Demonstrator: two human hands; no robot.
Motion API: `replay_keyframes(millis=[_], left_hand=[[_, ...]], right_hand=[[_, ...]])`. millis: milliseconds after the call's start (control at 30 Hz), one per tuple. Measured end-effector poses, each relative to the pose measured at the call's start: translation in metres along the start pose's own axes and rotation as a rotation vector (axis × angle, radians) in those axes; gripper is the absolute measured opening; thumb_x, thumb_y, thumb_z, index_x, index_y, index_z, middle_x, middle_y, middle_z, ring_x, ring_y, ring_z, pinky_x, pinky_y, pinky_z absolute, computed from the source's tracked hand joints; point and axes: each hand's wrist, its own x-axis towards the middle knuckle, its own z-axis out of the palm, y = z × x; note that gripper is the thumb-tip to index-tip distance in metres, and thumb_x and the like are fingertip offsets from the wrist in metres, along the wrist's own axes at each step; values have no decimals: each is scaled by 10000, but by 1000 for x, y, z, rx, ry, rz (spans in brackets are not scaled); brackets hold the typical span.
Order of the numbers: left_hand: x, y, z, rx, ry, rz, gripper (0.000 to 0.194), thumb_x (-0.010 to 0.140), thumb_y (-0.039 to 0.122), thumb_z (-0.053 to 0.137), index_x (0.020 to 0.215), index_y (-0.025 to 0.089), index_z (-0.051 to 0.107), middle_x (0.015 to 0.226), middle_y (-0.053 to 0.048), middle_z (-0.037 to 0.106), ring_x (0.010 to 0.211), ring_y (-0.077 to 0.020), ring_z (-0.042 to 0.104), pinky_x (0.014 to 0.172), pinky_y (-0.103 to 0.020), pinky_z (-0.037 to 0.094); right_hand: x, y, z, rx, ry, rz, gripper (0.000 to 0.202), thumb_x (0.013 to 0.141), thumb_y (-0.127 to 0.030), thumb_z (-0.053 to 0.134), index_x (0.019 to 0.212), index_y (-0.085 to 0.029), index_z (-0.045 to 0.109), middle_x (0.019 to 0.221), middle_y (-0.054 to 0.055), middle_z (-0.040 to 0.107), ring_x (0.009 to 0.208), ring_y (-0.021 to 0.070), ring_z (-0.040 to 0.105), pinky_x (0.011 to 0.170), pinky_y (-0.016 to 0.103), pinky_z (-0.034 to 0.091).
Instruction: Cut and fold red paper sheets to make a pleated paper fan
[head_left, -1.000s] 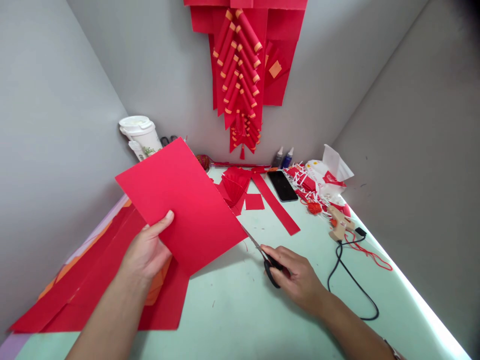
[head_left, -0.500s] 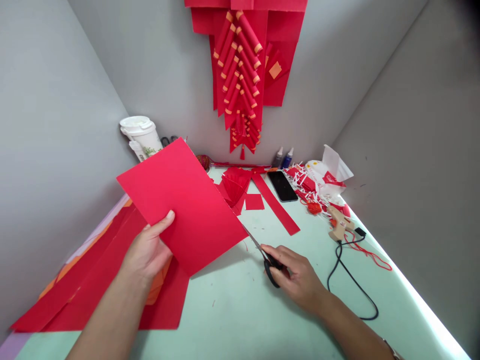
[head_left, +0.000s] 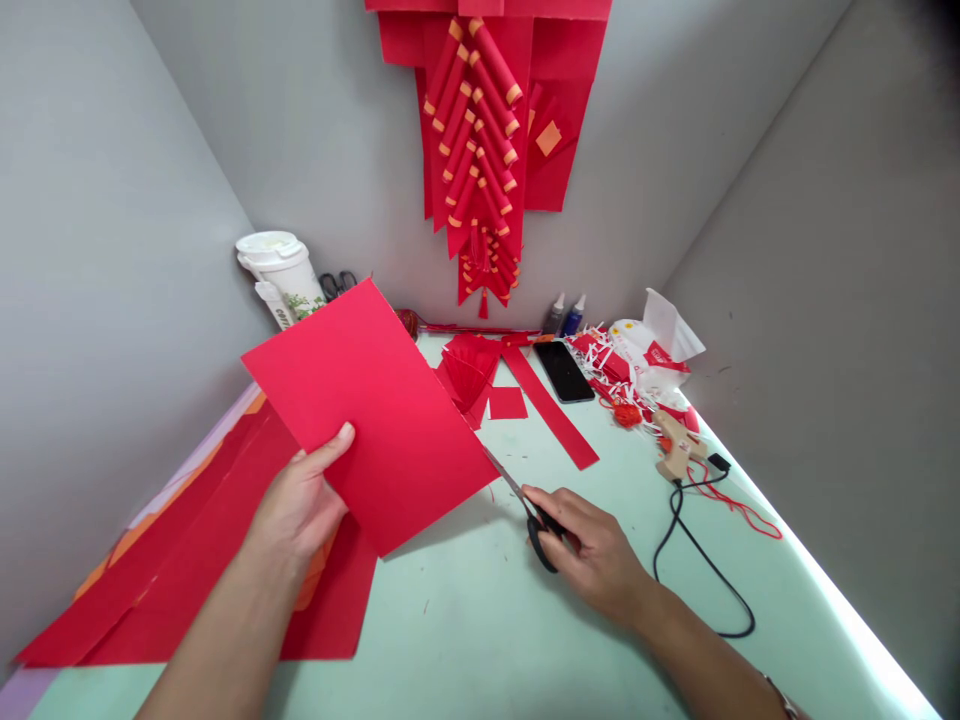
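A sheet of red card (head_left: 375, 400) is held tilted above the table by my left hand (head_left: 304, 500), thumb on top and fingers underneath. My right hand (head_left: 592, 545) grips a pair of scissors (head_left: 541, 540) by the black handles. The blades meet the card's right edge near its lower right corner. Under my left forearm lie large red sheets (head_left: 187, 560) with orange paper (head_left: 311, 575) showing beside them. Beyond the card are a red paper strip (head_left: 551, 410), a small red square (head_left: 508, 403) and a pleated red piece (head_left: 469, 370).
A glue gun (head_left: 679, 445) with a black cord stands at the right, near red yarn (head_left: 742, 515). Farther back are a phone (head_left: 564, 371), small bottles (head_left: 573, 316), paper scraps (head_left: 604, 360) and a white bucket (head_left: 281, 265). Red paper firecrackers (head_left: 472, 130) hang on the wall.
The red card has shifted very slightly right and down with my left hand. The scissors stay at its edge, and my right hand has hardly moved.
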Motion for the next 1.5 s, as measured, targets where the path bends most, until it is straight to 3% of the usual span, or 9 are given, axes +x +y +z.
replay_keyframes(millis=[633, 967, 1500], left_hand=[[-1, 0, 1, -3, 6, 8, 388, 790, 223, 728, 1172, 267, 682, 1379, -37, 597, 1227, -302, 575, 882, -370, 600], [-9, 1, 12, 12, 13, -16, 333, 791, 164, 707, 1122, 203, 701, 1174, -79, 720, 1010, -289, 701, 846, -368, 611], [-8, 1, 11, 0, 18, -30, 323, 772, 172, 733, 1091, 213, 710, 1196, -63, 713, 966, -270, 717, 781, -331, 631]], right_hand=[[1, -1, 0, -42, 11, 10, 441, 887, -118, 495, 1314, -195, 575, 805, 16, 571, 666, 123, 543, 641, 219, 481], [-1, 3, 0, -50, 11, 35, 459, 876, -146, 516, 1326, -223, 559, 838, 20, 590, 671, 127, 565, 681, 232, 512], [0, 1, -1, -106, 30, -36, 436, 905, -150, 481, 1331, -217, 545, 804, 23, 589, 672, 137, 576, 663, 239, 517]])
